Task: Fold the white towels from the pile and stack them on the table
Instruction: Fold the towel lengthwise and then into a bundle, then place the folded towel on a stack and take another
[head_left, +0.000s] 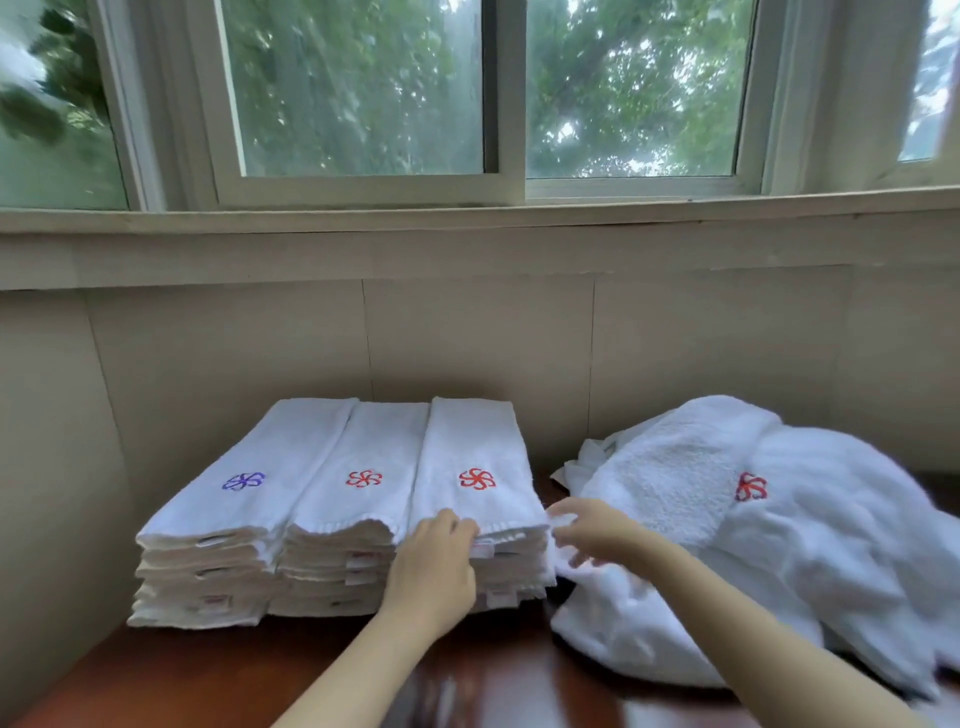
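White folded towels sit in three stacks (332, 499) on the brown table (208, 675). A purple flower (243, 481) marks the left stack, and red flowers (364, 478) mark the other two. The left hand (434, 566) rests on the right stack's near edge, fingers (460, 525) bent; I cannot tell if it grips. The right hand (592, 530), blurry, spreads loose fingers against the messy pile (779, 545) of towels.

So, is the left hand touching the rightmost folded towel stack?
Touching. In the head view, the left hand has its fingers on the top front edge of the rightmost stack.
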